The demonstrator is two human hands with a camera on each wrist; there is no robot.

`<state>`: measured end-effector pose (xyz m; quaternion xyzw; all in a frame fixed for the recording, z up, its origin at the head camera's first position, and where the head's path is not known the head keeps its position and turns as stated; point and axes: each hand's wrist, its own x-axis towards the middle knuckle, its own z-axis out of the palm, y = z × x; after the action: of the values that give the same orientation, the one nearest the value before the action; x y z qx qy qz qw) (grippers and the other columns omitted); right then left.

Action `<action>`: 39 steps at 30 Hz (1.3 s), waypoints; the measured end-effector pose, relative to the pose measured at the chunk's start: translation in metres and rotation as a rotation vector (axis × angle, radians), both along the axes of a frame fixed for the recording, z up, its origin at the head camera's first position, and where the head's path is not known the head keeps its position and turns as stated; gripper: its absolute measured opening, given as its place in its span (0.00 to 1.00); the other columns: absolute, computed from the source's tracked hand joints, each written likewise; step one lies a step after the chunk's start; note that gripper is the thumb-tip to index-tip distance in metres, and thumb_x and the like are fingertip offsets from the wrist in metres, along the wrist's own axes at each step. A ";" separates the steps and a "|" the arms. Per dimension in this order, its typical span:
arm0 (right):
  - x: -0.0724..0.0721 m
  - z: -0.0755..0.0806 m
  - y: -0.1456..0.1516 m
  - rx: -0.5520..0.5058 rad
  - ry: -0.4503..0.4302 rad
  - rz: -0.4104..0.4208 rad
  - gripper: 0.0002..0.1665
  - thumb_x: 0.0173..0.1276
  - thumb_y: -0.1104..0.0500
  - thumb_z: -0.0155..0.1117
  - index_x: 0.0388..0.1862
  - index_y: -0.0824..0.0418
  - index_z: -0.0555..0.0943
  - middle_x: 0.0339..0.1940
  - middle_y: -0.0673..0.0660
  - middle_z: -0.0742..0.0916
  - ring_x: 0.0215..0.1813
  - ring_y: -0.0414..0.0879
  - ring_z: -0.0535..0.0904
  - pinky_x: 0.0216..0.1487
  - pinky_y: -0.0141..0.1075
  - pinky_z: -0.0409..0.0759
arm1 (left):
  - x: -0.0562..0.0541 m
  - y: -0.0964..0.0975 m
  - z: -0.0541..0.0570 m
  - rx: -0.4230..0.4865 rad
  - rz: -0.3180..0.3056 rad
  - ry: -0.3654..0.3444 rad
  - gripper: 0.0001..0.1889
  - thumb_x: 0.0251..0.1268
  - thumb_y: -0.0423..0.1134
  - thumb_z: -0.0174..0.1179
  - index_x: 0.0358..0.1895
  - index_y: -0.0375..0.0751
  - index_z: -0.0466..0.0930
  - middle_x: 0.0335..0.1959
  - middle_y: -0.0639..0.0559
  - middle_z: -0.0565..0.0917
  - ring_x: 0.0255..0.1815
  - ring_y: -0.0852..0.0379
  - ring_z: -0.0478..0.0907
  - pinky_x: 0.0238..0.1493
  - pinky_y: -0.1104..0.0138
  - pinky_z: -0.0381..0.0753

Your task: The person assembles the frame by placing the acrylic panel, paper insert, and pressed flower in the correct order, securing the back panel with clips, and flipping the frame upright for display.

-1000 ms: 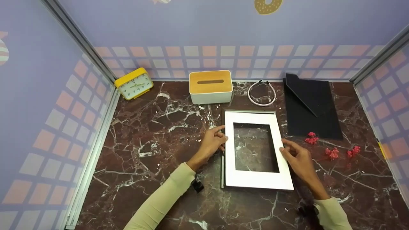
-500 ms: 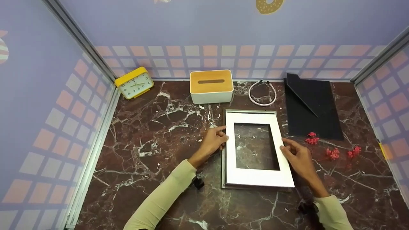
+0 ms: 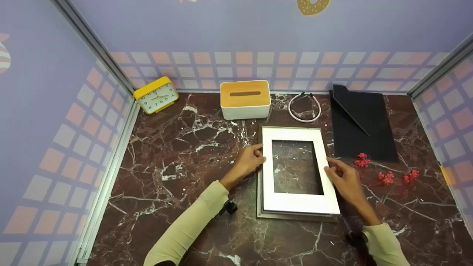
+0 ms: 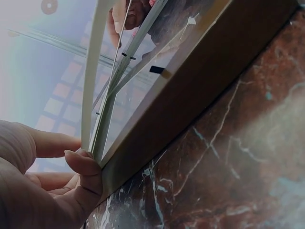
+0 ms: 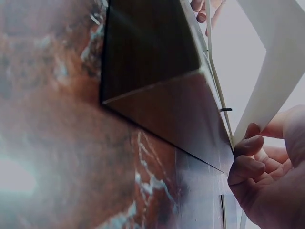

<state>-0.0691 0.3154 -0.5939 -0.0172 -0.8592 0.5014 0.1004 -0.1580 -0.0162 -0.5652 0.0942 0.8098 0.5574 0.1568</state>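
Observation:
A white mat board (image 3: 295, 204) with a rectangular window is held over a picture frame (image 3: 260, 199) lying on the dark marble table. My left hand (image 3: 247, 162) pinches the mat's left edge, and its fingers touch the frame's side in the left wrist view. On the opposite edge my right hand (image 3: 345, 181) pinches the mat between thumb and fingers. In the right wrist view the mat (image 5: 281, 71) stands tilted above the brown frame side (image 5: 167, 109). Small black tabs (image 4: 156, 70) stick out along the frame's inner rim.
Right of the frame lies a black backing board (image 3: 364, 147) with a stand. Red flower sprigs (image 3: 386, 178) lie near my right hand. Along the back are a yellow clock (image 3: 157, 96), a tissue box (image 3: 245, 99) and a headband (image 3: 304, 120).
The mat's near edge has shifted slightly away from me, so more of the frame's near side shows below it. Both hands keep their hold and moved only a little.

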 end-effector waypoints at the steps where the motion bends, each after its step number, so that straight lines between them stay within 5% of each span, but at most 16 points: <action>1: 0.000 -0.001 0.001 0.004 -0.004 0.002 0.20 0.76 0.71 0.72 0.64 0.73 0.86 0.27 0.55 0.84 0.24 0.33 0.69 0.25 0.24 0.65 | 0.000 0.000 0.000 -0.017 -0.005 0.009 0.30 0.71 0.23 0.65 0.75 0.20 0.72 0.26 0.57 0.80 0.15 0.68 0.68 0.19 0.76 0.68; 21: -0.001 -0.003 0.004 0.041 -0.020 0.000 0.20 0.76 0.68 0.74 0.65 0.70 0.88 0.31 0.57 0.86 0.28 0.35 0.74 0.27 0.24 0.69 | -0.004 0.004 0.007 -0.226 -0.042 0.096 0.29 0.73 0.28 0.68 0.75 0.22 0.75 0.21 0.60 0.76 0.20 0.66 0.65 0.28 0.73 0.67; 29: 0.001 -0.001 0.004 0.065 -0.049 -0.010 0.21 0.78 0.64 0.73 0.67 0.68 0.87 0.32 0.59 0.88 0.26 0.35 0.74 0.26 0.25 0.68 | -0.006 0.005 0.009 -0.248 -0.077 0.081 0.31 0.73 0.27 0.69 0.76 0.21 0.73 0.21 0.52 0.84 0.14 0.68 0.67 0.21 0.75 0.69; 32: 0.001 -0.001 0.003 0.077 -0.051 -0.013 0.20 0.78 0.65 0.73 0.66 0.67 0.88 0.32 0.59 0.87 0.26 0.35 0.73 0.26 0.25 0.68 | -0.010 0.003 0.004 -0.259 -0.083 0.113 0.31 0.71 0.27 0.69 0.75 0.21 0.74 0.19 0.52 0.85 0.12 0.67 0.69 0.19 0.74 0.72; 36: 0.000 -0.002 0.003 0.089 -0.045 -0.019 0.20 0.77 0.65 0.73 0.65 0.67 0.88 0.31 0.58 0.87 0.25 0.35 0.72 0.26 0.25 0.67 | -0.023 0.002 -0.032 -0.284 -0.063 0.204 0.30 0.69 0.30 0.69 0.72 0.22 0.78 0.16 0.57 0.82 0.12 0.65 0.70 0.21 0.73 0.74; 39: 0.000 -0.002 0.002 0.093 -0.038 -0.019 0.20 0.77 0.66 0.73 0.65 0.68 0.88 0.31 0.58 0.87 0.26 0.35 0.73 0.26 0.25 0.67 | -0.023 0.000 -0.038 -0.253 -0.020 0.231 0.27 0.68 0.29 0.69 0.69 0.23 0.81 0.20 0.55 0.84 0.18 0.64 0.73 0.28 0.70 0.79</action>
<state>-0.0692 0.3179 -0.5961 -0.0303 -0.8830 0.4597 0.0895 -0.1808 -0.0163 -0.6029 0.1453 0.8852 0.4347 0.0790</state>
